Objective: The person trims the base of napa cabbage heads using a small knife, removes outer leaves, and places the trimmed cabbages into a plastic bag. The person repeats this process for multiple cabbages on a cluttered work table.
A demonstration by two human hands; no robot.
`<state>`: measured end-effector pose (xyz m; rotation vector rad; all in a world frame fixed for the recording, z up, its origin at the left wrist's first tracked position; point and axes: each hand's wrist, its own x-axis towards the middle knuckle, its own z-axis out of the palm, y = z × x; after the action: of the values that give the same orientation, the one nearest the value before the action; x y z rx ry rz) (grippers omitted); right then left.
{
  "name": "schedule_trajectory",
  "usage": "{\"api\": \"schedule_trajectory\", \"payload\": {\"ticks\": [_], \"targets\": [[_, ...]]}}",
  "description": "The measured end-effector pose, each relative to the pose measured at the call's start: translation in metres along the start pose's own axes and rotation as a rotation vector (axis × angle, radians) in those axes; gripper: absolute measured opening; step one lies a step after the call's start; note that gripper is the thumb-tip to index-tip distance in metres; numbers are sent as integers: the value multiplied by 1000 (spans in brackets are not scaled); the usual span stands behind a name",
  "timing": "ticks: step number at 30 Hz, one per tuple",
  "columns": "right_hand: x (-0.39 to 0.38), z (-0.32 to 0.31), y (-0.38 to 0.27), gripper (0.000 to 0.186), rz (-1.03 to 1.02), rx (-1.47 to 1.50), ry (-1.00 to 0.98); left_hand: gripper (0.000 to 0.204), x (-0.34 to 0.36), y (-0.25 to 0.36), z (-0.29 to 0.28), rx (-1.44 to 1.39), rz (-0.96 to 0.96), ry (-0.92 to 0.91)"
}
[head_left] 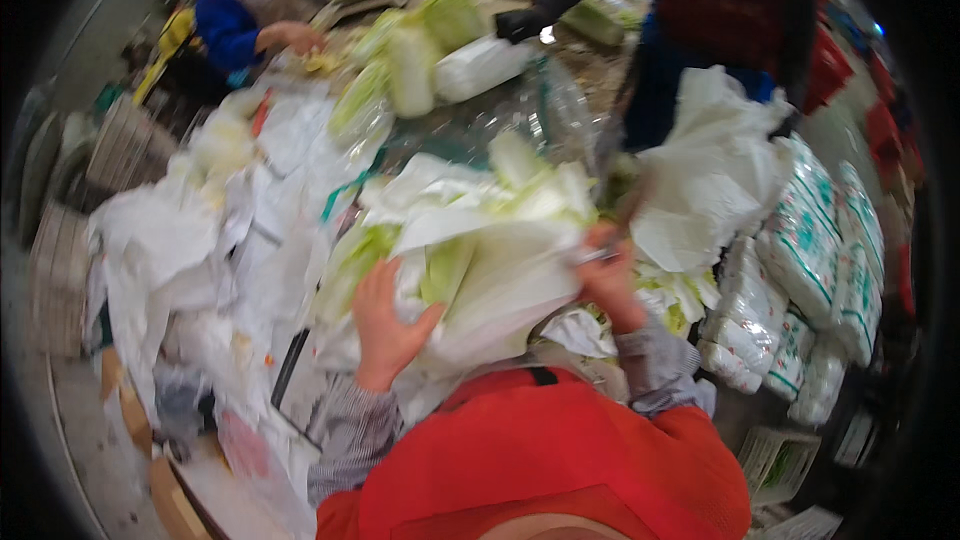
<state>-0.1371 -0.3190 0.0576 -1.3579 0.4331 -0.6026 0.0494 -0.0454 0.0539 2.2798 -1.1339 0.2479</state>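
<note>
In front of me is a pile of napa cabbage (448, 268) with pale green leaves, partly covered by a white wrapping sheet (525, 285). My left hand (388, 325) is at the pile's near left side, thumb and fingers apart, holding nothing. At its right side, my right hand (608, 280) is closed around what looks like a knife (632, 202); motion blurs its shape. Loose cabbage leaves (675, 295) lie just beyond that hand. Part of the cabbage is hidden under the sheet.
Across the table, a person's dark-gloved hand (518, 25) touches a wrapped cabbage (482, 68). Another person in blue (225, 32) works at the far left. White sheets (165, 250) spread leftward; plastic-wrapped packs (800, 230) are stacked right, above a crate (778, 462).
</note>
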Motion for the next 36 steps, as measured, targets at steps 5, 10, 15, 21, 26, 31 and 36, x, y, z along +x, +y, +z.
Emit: {"api": "schedule_trajectory", "payload": {"ticks": [5, 10, 15, 21, 26, 31, 36], "targets": [[-4, -67, 11, 13, -108, -626, 176, 83, 2, 9, 21, -184, -170, -87], [-18, -56, -36, 25, -241, -669, 177, 88, 0, 20, 23, -82, -123, -134], [29, 42, 4, 36, -323, -569, -582, 94, -15, 20, 27, -2, -21, -179], [97, 47, 104, 56, 172, -568, -122, 94, -105, -33, 3, 73, -227, -233], [84, 47, 106, 56, -175, -600, -90, 84, -103, -42, -33, -145, -565, -145], [69, 59, 66, 48, -389, -493, 35, 70, -7, 0, -44, -352, -110, 49], [64, 57, 56, 20, -29, -150, -285, 51, 74, 3, 12, -240, -54, -133]]}}
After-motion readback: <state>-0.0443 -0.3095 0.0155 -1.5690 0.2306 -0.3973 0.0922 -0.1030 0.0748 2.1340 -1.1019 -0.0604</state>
